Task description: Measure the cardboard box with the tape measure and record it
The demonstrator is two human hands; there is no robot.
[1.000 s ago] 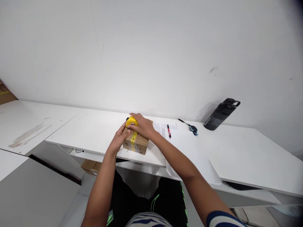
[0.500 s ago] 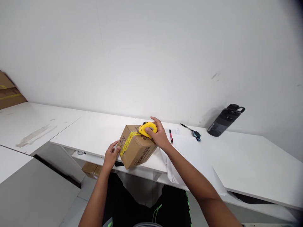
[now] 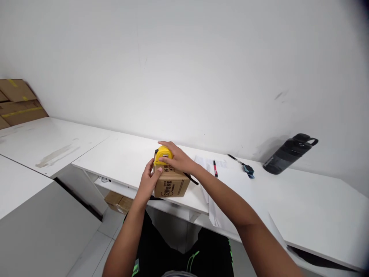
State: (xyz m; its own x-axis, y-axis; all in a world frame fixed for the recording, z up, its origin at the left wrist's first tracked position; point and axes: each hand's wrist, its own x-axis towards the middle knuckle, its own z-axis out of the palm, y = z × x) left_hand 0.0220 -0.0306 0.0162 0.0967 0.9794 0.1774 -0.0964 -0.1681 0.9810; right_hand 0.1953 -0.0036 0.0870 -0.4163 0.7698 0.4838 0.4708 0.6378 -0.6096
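A small cardboard box [image 3: 172, 187] with dark printing stands near the front edge of the white desk, its printed side facing me. My left hand [image 3: 148, 181] grips the box's left side, the thumb lying over the top edge. A yellow tape measure [image 3: 163, 155] is held in my right hand [image 3: 178, 157] at the top of the box, towards the left. Its black wrist strap [image 3: 191, 179] hangs out past the box's right side. I cannot tell whether any blade is pulled out; the hands hide much of the box top.
Right of the box lie loose white papers [image 3: 227, 196], a red-and-black pen [image 3: 215, 168], a black pen [image 3: 235, 158] and a dark blue watch-like item [image 3: 248, 169]. A black bottle [image 3: 288, 154] is by the wall. Bigger cartons [image 3: 21, 104] are far left; another box [image 3: 118, 202] sits below the desk.
The box has been turned, so its printed side now faces me and the yellow-taped side is out of sight. The tape measure has moved left across the top, and my hands are closer together.
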